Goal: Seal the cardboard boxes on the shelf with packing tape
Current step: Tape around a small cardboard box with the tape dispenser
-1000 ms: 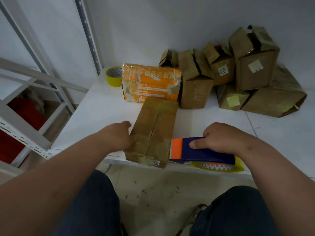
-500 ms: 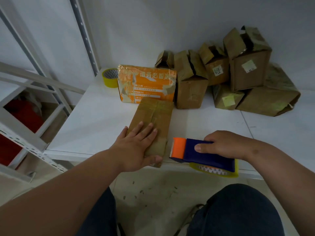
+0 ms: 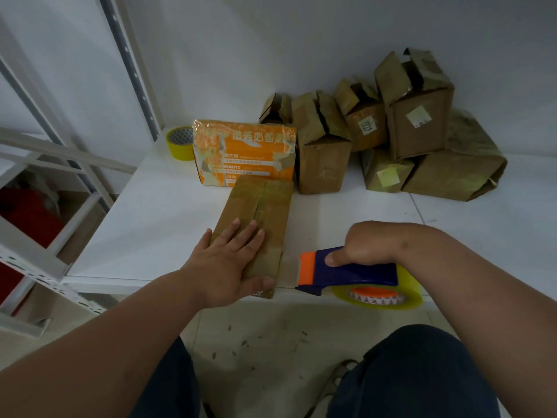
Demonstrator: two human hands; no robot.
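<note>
The left hand [image 3: 229, 263] lies flat with its fingers straight and slightly spread, palm pressed on the near end of a long cardboard box [image 3: 256, 224], thumb hooked over the box's near right corner. The right hand [image 3: 366, 245] is curled round the blue handle of a tape dispenser [image 3: 349, 273], thumb laid along its side; the dispenser's orange nose points to 9 o'clock, just beside the box's near right edge. A pale strip between nose and box may be tape drawn out, though the view is too dim to be sure. The clear tape roll [image 3: 382, 292] hangs under the dispenser at the shelf's front lip.

The long box rests on the white shelf [image 3: 156, 224], running from the front edge toward 12 o'clock, its flaps closed along a centre seam. At its far end, touching or nearly so, stands an orange printed box [image 3: 244, 152]. At 11 o'clock from that, near the shelf's back corner, sits a yellow tape roll [image 3: 180, 143]. From 12 to 2 o'clock a heap of brown boxes [image 3: 391, 131] crowds the wall, several with flaps standing open, two stacked on others, well apart from both hands. A white metal upright [image 3: 129, 64] rises at the shelf's left rear, and the person's dark-trousered knees [image 3: 416, 372] show at 6 o'clock above a speckled floor.
</note>
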